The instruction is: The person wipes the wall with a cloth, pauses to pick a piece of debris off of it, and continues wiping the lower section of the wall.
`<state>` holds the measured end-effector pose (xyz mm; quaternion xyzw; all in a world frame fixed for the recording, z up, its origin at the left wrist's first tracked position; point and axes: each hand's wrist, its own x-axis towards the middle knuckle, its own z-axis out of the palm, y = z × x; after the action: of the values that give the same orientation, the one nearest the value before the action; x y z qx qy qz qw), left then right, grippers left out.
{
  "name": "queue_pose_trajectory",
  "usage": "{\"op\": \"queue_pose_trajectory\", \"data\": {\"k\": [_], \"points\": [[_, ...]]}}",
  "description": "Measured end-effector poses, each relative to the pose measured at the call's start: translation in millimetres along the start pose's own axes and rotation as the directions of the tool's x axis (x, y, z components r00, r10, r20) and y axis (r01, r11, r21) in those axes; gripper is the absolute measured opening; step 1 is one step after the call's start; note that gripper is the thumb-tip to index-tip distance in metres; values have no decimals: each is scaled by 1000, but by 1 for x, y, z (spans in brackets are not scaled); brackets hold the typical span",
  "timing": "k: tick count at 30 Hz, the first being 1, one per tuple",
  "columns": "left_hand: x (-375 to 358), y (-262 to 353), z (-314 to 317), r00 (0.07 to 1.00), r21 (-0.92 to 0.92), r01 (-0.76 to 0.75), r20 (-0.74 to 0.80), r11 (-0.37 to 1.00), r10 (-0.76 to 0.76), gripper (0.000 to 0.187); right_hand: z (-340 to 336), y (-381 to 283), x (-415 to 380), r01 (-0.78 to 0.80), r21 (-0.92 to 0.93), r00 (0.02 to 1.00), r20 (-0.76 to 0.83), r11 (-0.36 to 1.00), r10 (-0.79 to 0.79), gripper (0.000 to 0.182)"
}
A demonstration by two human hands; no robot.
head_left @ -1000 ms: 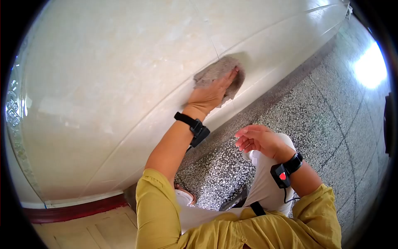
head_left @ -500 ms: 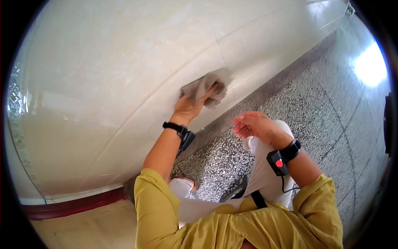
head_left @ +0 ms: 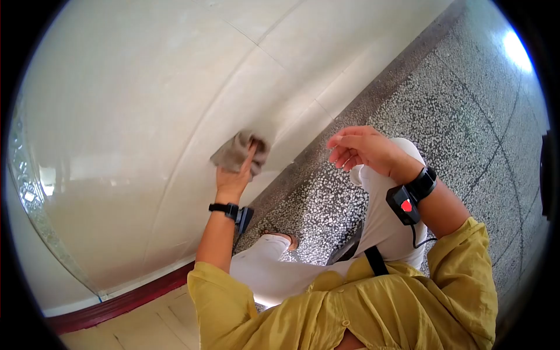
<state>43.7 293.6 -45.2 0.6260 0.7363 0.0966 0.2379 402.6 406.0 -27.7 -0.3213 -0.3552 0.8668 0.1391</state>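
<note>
A crumpled grey-brown cloth [head_left: 232,153] lies pressed against the cream tiled wall [head_left: 146,105], low down near the floor. My left hand [head_left: 234,181] grips it from below, with a finger stretched over its folds; part of the palm side is hidden by the cloth. Over my bent knee, my right hand [head_left: 363,150] hangs in the air with loosely curled fingers held apart and nothing in them. Each wrist wears a black strap with a small device.
Speckled terrazzo floor [head_left: 455,99] meets the wall along a darker border strip [head_left: 382,81]. A dark red strip [head_left: 140,293] runs along the lower left. Patterned shiny trim [head_left: 44,216] edges the wall at the left. My legs [head_left: 280,268] are folded close to the wall.
My left hand has moved the cloth along the wall, left and down toward my body. My right hand stays over the knee in much the same pose. The view has turned slightly.
</note>
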Motion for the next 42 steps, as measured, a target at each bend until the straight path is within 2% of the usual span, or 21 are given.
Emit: {"op": "queue_pose_trajectory", "data": {"k": [1, 2, 4, 5, 7, 10, 11, 14, 16, 18, 19, 20, 23, 25, 27, 30, 33, 36, 39, 40, 42], "points": [[15, 9, 5, 985, 521, -168, 52, 837, 166, 56, 1, -1, 1, -8, -4, 1000, 4, 1000, 8, 27], [36, 32, 6, 981, 621, -188, 76, 761, 180, 57, 1, -1, 2, -13, 5, 1000, 5, 1000, 13, 27], [73, 69, 12, 914, 738, -281, 12, 614, 404, 46, 0, 0, 3, -19, 17, 1000, 2, 1000, 19, 27], [110, 84, 32, 866, 570, -293, -183, 768, 466, 49, -1, -2, 5, -27, 11, 1000, -14, 1000, 27, 27], [124, 111, 26, 728, 753, -342, -166, 563, 665, 52, 5, -4, 5, -36, 11, 999, -22, 999, 36, 27], [125, 138, 1, 616, 791, -300, -267, 534, 741, 53, 8, -5, 7, -46, 17, 999, -13, 999, 46, 26], [121, 149, -11, 666, 800, -234, -282, 552, 690, 51, 11, -4, 8, -53, 16, 999, -9, 998, 53, 26], [112, 152, -38, 612, 688, -281, -408, 669, 678, 49, 15, -5, 11, -50, -2, 999, 1, 999, 50, 24], [114, 119, -7, 814, 122, -353, -450, 928, 369, 48, 17, -6, 10, -54, -3, 998, 12, 999, 54, 24], [121, 74, 40, 957, -483, -219, -276, 848, 89, 47, 17, -7, 12, -53, -4, 998, 25, 999, 53, 24], [111, 76, 47, 959, -174, -203, -232, 964, 161, 47, 17, -6, 12, -54, -1, 998, 30, 999, 54, 24], [100, 78, 53, 955, 157, -203, -186, 967, 230, 48, 17, -6, 12, -58, 4, 998, 33, 998, 58, 24], [111, 40, 100, 875, 609, -371, -24, 701, 484, 47, 19, -8, 11, -58, 5, 998, 27, 998, 58, 25], [115, 42, 115, 964, 52, -263, -18, 964, 264, 45, 19, -8, 11, -57, -32, 998, -4, 998, 57, 26], [106, 35, 115, 912, 248, -389, -34, 887, 409, 43, 18, -8, 11, -45, -52, 999, -21, 998, 44, 27], [80, 35, 98, 750, 621, -470, -95, 628, 655, 25, 17, -6, 12, -34, -72, 999, -30, 997, 32, 27], [15, 60, 62, 897, 364, -358, -122, 860, 425, 25, 22, -1, 11, -21, -104, 999, -49, 994, 16, 27], [-43, 75, 42, 916, -88, -326, -274, 941, 292, 32, 27, 2, 10, -14, -178, 1000, -7, 984, 13, 33], [-104, 99, 39, 966, -617, -126, -256, 777, -46, 31, 53, 20, 3, 37, -370, 982, 185, 928, 35, 47], [-121, 104, 45, 956, -680, -135, -281, 720, -86, 28, 69, 27, 0, -30, -446, 967, 213, 895, 139, 60], [-148, 115, 51, 958, -758, -122, -258, 641, -124, 26, 101, 54, -10, 6, -489, 939, 302, 872, 163, 56]]}}
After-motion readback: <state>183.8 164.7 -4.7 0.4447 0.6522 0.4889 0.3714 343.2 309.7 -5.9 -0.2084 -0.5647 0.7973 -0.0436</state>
